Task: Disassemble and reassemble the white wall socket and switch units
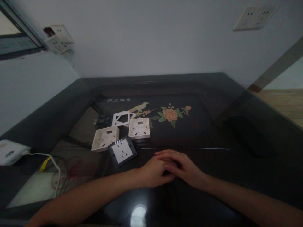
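Observation:
My left hand [151, 171] and my right hand [187, 165] rest together on the dark glossy table [213, 126], near its front. The right hand's fingers lie stretched flat across the left hand's fingers. Neither hand holds anything. Just left of the hands lies a wall socket [122, 151] with a white face in a dark grey frame. Behind it sit a beige back box [105, 138], a white back box [139, 128], a white square frame [121, 119] and a dark module [104, 120].
A white device [10, 152] with white and yellow cables [44, 164] sits at the table's left edge. The tabletop bears a painted flower [169, 115]. Sockets are mounted on the wall at upper left [59, 37] and upper right [254, 17].

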`<state>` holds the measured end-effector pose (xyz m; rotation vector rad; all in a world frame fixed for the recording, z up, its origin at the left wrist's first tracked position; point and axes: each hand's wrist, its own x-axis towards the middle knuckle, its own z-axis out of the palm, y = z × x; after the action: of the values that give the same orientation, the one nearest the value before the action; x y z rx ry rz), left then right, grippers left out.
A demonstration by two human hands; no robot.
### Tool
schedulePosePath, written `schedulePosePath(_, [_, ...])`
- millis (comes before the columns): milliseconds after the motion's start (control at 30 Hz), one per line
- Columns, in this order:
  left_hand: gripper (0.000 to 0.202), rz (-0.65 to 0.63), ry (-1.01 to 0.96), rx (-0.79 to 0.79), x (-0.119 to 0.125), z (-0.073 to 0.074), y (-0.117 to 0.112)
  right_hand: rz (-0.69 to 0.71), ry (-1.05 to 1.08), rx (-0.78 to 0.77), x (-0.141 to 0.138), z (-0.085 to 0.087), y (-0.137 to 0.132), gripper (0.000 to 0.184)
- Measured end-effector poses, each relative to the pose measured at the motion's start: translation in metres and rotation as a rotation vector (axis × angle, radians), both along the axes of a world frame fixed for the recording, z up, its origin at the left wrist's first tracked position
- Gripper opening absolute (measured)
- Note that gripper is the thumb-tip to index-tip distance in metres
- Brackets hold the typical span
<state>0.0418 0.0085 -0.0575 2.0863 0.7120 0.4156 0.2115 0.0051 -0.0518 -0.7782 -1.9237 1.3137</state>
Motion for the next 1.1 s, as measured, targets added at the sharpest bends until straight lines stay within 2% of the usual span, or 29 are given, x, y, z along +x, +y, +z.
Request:
schedulePosePath(533, [0.024,0.011,-0.02,-0.015,0.0009,-0.0018,0.0002,0.001,-0.001,0.016,0.0006,0.0003,-0.0007,0.029])
schedulePosePath(1100, [0.019,0.017,0.027,0.027,0.0017,-0.0026,0.0006,-0.001,-0.036,0.014,-0.0001,0.0026,0.0001,0.031])
